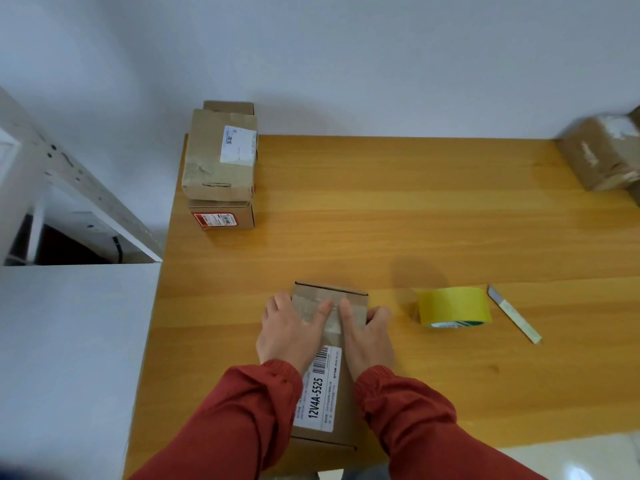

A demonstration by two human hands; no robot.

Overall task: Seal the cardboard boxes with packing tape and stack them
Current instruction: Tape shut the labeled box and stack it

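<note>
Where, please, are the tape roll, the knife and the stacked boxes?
tape roll (453, 304), head view, yellow outer band.
knife (514, 313), head view, middle of its handle.
stacked boxes (207, 150), head view, top face of upper box.
</note>
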